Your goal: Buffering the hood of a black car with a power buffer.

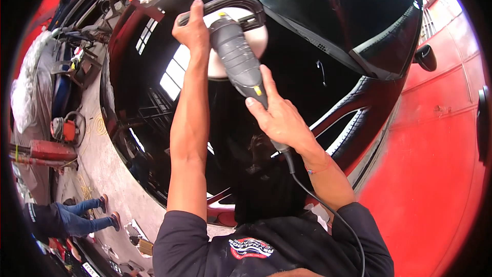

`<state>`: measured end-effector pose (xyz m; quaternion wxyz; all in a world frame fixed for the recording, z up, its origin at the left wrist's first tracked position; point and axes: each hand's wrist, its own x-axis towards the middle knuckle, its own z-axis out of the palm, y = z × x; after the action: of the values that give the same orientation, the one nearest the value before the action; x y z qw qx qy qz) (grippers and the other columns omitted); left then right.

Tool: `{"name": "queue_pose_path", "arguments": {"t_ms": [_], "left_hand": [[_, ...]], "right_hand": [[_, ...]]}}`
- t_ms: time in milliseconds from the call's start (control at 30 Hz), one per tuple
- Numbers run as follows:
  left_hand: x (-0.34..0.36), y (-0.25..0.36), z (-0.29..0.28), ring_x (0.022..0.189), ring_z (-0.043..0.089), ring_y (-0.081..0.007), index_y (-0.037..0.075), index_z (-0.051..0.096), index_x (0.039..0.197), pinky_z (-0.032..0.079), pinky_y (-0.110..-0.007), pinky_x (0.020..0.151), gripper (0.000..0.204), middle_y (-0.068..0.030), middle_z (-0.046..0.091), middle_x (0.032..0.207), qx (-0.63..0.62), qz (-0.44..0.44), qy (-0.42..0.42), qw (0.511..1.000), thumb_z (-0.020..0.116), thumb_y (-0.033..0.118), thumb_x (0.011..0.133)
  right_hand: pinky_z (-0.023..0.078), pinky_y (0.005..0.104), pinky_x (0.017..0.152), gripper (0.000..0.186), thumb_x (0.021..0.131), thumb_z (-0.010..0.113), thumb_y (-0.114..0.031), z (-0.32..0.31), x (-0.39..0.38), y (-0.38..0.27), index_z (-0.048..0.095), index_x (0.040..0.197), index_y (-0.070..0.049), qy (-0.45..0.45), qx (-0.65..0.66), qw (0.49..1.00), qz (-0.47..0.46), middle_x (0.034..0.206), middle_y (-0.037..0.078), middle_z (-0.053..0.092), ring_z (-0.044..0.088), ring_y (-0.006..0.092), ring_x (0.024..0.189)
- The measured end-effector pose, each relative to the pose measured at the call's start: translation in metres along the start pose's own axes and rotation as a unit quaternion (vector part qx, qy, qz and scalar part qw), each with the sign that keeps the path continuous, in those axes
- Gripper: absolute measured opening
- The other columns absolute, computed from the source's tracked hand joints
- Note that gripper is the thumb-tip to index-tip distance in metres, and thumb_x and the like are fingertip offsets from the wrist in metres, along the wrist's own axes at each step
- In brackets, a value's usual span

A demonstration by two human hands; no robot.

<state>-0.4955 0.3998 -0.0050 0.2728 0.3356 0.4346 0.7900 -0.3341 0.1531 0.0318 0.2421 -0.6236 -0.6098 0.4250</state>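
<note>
A dark grey electric polisher [236,54] with a round white pad [256,41] lies over the glossy black car hood [159,138]. My left hand [193,30] is closed around the end of its black loop handle [230,1], thumb pointing up. Around the rear of the polisher body wraps my right hand [281,118], with the thumb and index finger on either side. A black power cord [320,200] runs from the tool's rear end down past my right arm. The pad's contact with the hood is partly hidden by the tool body.
Beyond the hood is the dark windshield [307,0], with a side mirror [425,58] at right. A red wall [430,174] stands close on the right. At left, a person in jeans [82,218] stands near car parts, a red machine [64,129] and coiled cord [100,124] on the floor.
</note>
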Motion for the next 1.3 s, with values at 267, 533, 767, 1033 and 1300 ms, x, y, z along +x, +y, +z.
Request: {"name": "queue_pose_path", "arguments": {"t_ms": [267, 533, 767, 1033, 1300], "left_hand": [[-0.057, 0.008, 0.044, 0.062, 0.057, -0.0116, -0.004, 0.064, 0.074, 0.047, -0.027, 0.062, 0.035, -0.0039, 0.063, 0.068, -0.042, -0.019, -0.055, 0.997, 0.084, 0.025, 0.078], [-0.016, 0.024, -0.086, 0.067, 0.058, -0.0099, -0.004, 0.076, 0.091, 0.047, -0.030, 0.063, 0.022, -0.0036, 0.070, 0.079, 0.065, 0.064, 0.006, 0.996, 0.072, 0.018, 0.091], [-0.053, 0.065, -0.209, 0.048, 0.041, -0.0099, 0.008, 0.060, 0.067, 0.034, -0.030, 0.046, 0.032, 0.0027, 0.048, 0.060, 0.111, -0.003, 0.228, 0.967, 0.075, 0.028, 0.086], [-0.095, 0.076, -0.185, 0.047, 0.044, -0.0114, 0.006, 0.068, 0.073, 0.035, -0.027, 0.048, 0.030, 0.0002, 0.054, 0.059, 0.099, 0.040, 0.179, 0.978, 0.072, 0.032, 0.088], [-0.169, 0.058, -0.018, 0.047, 0.040, -0.0065, 0.008, 0.060, 0.067, 0.029, -0.027, 0.044, 0.032, 0.0045, 0.049, 0.058, -0.001, -0.004, 0.011, 1.000, 0.073, 0.026, 0.089]], "right_hand": [[0.052, 0.0533, 0.076, 0.078, 0.100, 0.053, -0.036, -0.023, -0.033, 0.034, 0.008, 0.159, -0.012, 0.074, 0.013, 0.997, 0.001, 0.077, 0.027, 0.068, 0.068, 0.0479, 0.077], [0.051, 0.0575, 0.078, 0.078, 0.097, 0.055, -0.037, 0.023, -0.034, 0.017, 0.011, 0.158, -0.015, -0.052, -0.030, 0.997, -0.054, 0.081, 0.033, 0.067, 0.066, 0.0528, 0.082], [0.056, 0.0543, 0.077, 0.082, 0.096, 0.057, -0.036, 0.065, -0.049, 0.027, 0.009, 0.160, -0.016, -0.149, -0.055, 0.973, -0.167, 0.081, 0.030, 0.068, 0.068, 0.0475, 0.079], [0.055, 0.0524, 0.081, 0.079, 0.095, 0.055, -0.033, 0.021, -0.092, 0.050, 0.016, 0.158, -0.008, -0.143, -0.037, 0.975, -0.164, 0.086, 0.027, 0.070, 0.069, 0.0457, 0.083], [0.051, 0.0545, 0.074, 0.080, 0.098, 0.053, -0.035, -0.080, -0.126, 0.110, 0.007, 0.158, -0.008, -0.050, 0.003, 0.993, -0.107, 0.072, 0.027, 0.065, 0.066, 0.0473, 0.070]]}}
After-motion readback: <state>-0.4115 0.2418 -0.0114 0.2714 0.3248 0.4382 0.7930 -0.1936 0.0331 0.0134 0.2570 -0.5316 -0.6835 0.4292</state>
